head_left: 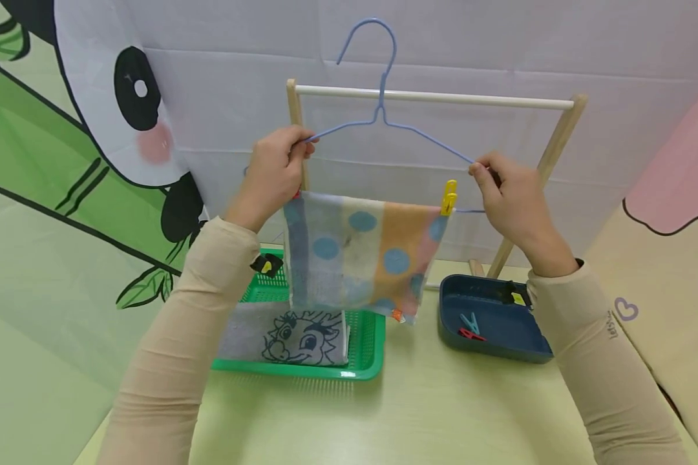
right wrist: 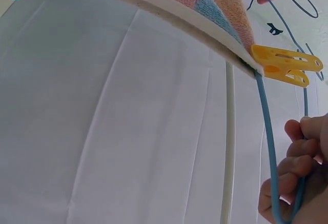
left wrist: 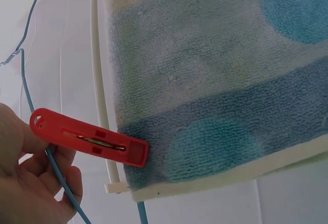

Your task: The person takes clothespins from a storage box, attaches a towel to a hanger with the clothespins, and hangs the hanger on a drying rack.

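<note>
A light-blue wire hanger [head_left: 382, 87] is held up by both hands, its hook above and in front of the rack's white bar. My left hand [head_left: 273, 171] pinches its left shoulder, and my right hand [head_left: 514, 200] grips the right end. Folded over the lower wire hangs a small striped towel [head_left: 363, 258] with blue dots. A yellow clothespin [head_left: 449, 199] clamps the towel's right top corner. On the left corner, a red clothespin [left wrist: 92, 139] shows clearly in the left wrist view, close to my left fingers. The right wrist view shows the yellow clothespin [right wrist: 282, 62] near my curled right fingers [right wrist: 294, 167].
Behind the hanger stands a wooden drying rack [head_left: 558, 142]. A green basket [head_left: 375, 361] holds a grey folded towel [head_left: 302, 339] with a cartoon face. To the right, a dark blue tray [head_left: 494, 349] contains a teal clothespin [head_left: 471, 321] and a red one [head_left: 471, 334].
</note>
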Motion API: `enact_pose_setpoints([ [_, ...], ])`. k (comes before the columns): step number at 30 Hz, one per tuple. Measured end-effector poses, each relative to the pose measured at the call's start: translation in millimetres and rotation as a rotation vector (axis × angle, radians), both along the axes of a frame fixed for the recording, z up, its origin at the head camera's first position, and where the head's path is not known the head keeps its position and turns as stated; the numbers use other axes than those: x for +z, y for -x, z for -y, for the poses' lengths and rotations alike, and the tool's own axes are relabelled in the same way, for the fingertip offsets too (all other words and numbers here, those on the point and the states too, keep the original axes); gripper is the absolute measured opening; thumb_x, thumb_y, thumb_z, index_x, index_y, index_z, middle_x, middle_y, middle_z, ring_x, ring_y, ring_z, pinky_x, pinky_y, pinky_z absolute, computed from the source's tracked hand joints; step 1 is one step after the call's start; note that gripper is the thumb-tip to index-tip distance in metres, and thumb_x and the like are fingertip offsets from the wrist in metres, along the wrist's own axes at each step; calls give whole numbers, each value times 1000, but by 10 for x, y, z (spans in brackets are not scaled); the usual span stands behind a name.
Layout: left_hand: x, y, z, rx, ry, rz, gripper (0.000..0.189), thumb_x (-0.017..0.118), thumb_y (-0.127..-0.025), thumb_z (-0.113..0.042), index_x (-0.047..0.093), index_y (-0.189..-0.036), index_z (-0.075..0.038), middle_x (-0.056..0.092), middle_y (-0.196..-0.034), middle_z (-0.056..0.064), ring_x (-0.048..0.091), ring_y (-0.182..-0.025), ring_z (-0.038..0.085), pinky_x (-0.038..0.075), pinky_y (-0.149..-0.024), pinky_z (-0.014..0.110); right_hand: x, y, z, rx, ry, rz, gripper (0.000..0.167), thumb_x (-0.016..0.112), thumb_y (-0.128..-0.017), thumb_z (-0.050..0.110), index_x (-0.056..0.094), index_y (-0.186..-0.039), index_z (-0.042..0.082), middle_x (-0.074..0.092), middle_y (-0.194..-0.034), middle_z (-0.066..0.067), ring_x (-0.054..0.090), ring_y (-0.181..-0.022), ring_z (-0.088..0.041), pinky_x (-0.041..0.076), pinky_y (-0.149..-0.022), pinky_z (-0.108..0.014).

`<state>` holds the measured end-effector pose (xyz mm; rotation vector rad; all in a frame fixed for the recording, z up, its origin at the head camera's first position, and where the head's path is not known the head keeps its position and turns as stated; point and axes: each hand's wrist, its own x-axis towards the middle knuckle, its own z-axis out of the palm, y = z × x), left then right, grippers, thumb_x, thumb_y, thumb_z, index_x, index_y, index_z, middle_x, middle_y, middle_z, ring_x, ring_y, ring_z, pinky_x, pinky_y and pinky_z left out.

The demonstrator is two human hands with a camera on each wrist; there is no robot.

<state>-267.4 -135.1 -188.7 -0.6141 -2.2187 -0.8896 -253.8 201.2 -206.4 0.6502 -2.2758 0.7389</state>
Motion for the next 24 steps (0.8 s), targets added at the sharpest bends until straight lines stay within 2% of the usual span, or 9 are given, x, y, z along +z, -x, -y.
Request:
enact_pose_setpoints([
  [6,46,103,-108,39,26,-19,23,43,-98,-1,64,-106,4,64,-95,15,59,-88,24,45,-78,33,54,-2,-80,-48,8,-48,28,46,-101,20,65,-100,-1,57,-70,-11,39,-52,-19,29,-51,-25],
  [13,119,166,-182,87,70,-16,22,45,-99,-4,65,-104,4,65,-98,16,57,-83,25,45,-79,34,121,-6,-170,-92,10,-79,28,47,-101,19,65,-99,-2,58,-72,-12,38,-54,-18,29,-51,-24],
  [19,147,227,-226,100,127,-13,21,48,-98,-4,66,-106,2,66,-103,14,58,-91,24,45,-83,33,116,-15,-283,-113,15,-92,27,47,-100,18,64,-98,-3,58,-72,-13,38,-54,-15,29,-52,-23],
  [24,125,294,-291,107,182,-23,20,52,-97,-7,68,-108,0,67,-104,12,61,-96,23,45,-87,33,106,-14,-385,-134,11,-92,26,49,-100,18,64,-97,-2,56,-69,-12,37,-51,-12,28,-51,-23],
])
